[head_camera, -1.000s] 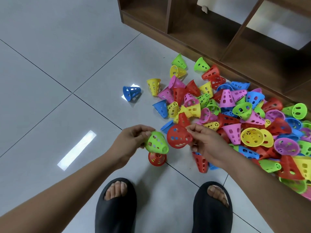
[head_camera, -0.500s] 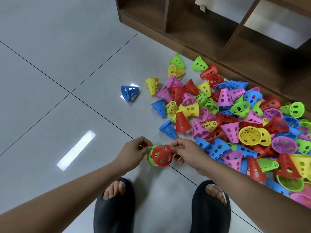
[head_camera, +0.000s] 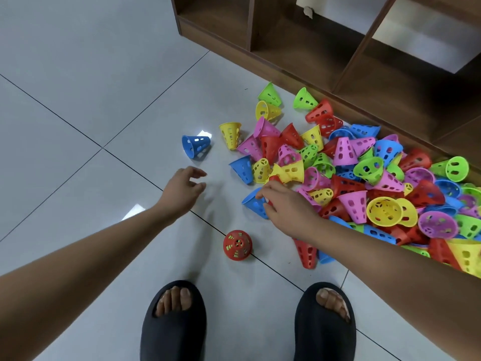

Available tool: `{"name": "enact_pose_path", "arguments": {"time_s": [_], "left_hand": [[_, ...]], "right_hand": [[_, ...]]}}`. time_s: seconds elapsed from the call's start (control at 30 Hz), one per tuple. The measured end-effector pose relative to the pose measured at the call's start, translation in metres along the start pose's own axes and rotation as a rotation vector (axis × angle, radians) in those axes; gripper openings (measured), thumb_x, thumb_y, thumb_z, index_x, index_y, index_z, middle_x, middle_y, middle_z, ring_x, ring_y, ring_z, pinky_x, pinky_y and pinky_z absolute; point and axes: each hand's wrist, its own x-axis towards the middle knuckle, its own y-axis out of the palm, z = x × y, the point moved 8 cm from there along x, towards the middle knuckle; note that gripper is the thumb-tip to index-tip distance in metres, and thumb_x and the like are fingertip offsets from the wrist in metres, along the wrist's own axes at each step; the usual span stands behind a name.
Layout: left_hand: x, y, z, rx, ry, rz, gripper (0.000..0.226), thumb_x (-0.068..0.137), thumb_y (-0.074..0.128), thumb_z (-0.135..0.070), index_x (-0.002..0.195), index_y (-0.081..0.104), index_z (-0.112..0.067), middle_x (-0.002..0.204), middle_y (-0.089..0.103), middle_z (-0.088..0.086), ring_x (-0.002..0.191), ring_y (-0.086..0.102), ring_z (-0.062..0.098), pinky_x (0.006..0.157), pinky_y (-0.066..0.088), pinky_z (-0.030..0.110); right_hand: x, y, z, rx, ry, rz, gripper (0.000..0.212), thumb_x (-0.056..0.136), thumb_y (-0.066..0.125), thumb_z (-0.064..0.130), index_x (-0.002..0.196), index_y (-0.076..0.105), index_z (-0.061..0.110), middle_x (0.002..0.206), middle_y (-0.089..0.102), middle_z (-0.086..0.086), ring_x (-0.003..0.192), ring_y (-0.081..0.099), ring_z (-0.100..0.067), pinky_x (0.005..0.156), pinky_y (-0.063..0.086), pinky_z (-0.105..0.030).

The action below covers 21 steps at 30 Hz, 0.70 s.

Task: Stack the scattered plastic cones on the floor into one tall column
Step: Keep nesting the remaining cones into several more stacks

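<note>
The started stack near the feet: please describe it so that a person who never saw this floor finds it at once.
Start at the two black slippers at the bottom of the view. Just ahead of them, on a tile seam and left of the big pile, the stack stands alone, narrow end up. Only it shows green through a red cone's holes.

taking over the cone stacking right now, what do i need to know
The left hand is open, holds nothing and hovers above the floor.
The right hand grips a red cone at the near edge of the pile, beside a blue cone.
Done: a short stack stands on the floor ahead of the feet, red on top, green showing through its holes.
Left: add the red cone, then the rest of the pile lying loose by the shelf.
</note>
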Motion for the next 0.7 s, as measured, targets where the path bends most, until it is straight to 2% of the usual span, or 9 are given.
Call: {"name": "enact_pose_path", "arguments": {"time_s": [0.07, 0.2, 0.33, 0.43, 0.53, 0.63, 0.7], "left_hand": [[0.010, -0.005, -0.003, 0.000, 0.017, -0.026, 0.031, 0.101, 0.067, -0.029, 0.131, 0.064, -0.031, 0.137, 0.053, -0.002, 0.117, 0.063, 0.014, 0.079, 0.057, 0.031], [0.028, -0.012, -0.009, 0.053, 0.050, -0.054, 0.044, 0.098, 0.069, -0.029, 0.140, 0.059, -0.035, 0.149, 0.044, -0.004, 0.125, 0.055, 0.013, 0.102, 0.056, 0.042], [0.042, -0.011, -0.016, 0.126, 0.055, -0.035, 0.051, 0.098, 0.069, -0.026, 0.146, 0.057, -0.033, 0.159, 0.040, 0.000, 0.135, 0.050, 0.021, 0.113, 0.046, 0.040], [0.052, -0.007, -0.017, 0.151, 0.026, -0.016, 0.052, 0.098, 0.070, -0.026, 0.148, 0.056, -0.029, 0.158, 0.044, 0.001, 0.135, 0.052, 0.022, 0.109, 0.043, 0.033], [0.057, -0.004, -0.015, 0.158, 0.002, 0.012, 0.053, 0.099, 0.069, -0.027, 0.150, 0.054, -0.026, 0.152, 0.053, 0.002, 0.132, 0.056, 0.021, 0.107, 0.048, 0.038], [0.059, -0.004, -0.016, 0.140, -0.015, 0.049, 0.053, 0.099, 0.070, -0.027, 0.150, 0.054, -0.028, 0.150, 0.056, 0.000, 0.131, 0.058, 0.019, 0.106, 0.050, 0.039], [0.061, -0.004, -0.019, 0.135, -0.003, 0.089, 0.052, 0.099, 0.070, -0.027, 0.148, 0.054, -0.034, 0.150, 0.056, -0.001, 0.127, 0.059, 0.018, 0.104, 0.050, 0.038]], "right_hand": [[0.002, 0.003, 0.002, -0.081, -0.062, 0.030, 0.031, 0.101, 0.056, 0.015, 0.129, 0.063, 0.026, 0.130, 0.051, 0.013, 0.084, 0.063, -0.021, 0.065, 0.056, -0.043], [0.005, 0.008, 0.002, -0.245, -0.133, 0.083, 0.037, 0.097, 0.060, 0.011, 0.132, 0.062, 0.022, 0.131, 0.051, 0.004, 0.086, 0.064, -0.027, 0.060, 0.054, -0.042], [0.010, 0.009, 0.004, -0.334, -0.156, 0.116, 0.047, 0.092, 0.064, 0.006, 0.135, 0.058, 0.023, 0.135, 0.051, 0.001, 0.094, 0.064, -0.026, 0.056, 0.037, -0.033], [0.014, 0.016, 0.005, -0.407, -0.183, 0.187, 0.059, 0.083, 0.068, 0.000, 0.136, 0.055, 0.022, 0.132, 0.051, 0.000, 0.083, 0.065, -0.028, 0.052, 0.037, -0.035], [0.018, 0.015, 0.009, -0.461, -0.226, 0.213, 0.067, 0.069, 0.076, -0.005, 0.128, 0.056, 0.018, 0.118, 0.053, -0.004, 0.087, 0.064, -0.029, 0.052, 0.043, -0.037], [0.020, 0.012, 0.010, -0.494, -0.268, 0.219, 0.057, 0.067, 0.075, -0.006, 0.117, 0.058, 0.016, 0.106, 0.057, -0.005, 0.092, 0.061, -0.029, 0.055, 0.038, -0.038], [0.019, 0.010, 0.008, -0.477, -0.271, 0.217, 0.051, 0.066, 0.075, -0.007, 0.110, 0.061, 0.017, 0.098, 0.058, -0.004, 0.088, 0.062, -0.029, 0.054, 0.042, -0.038]]}}
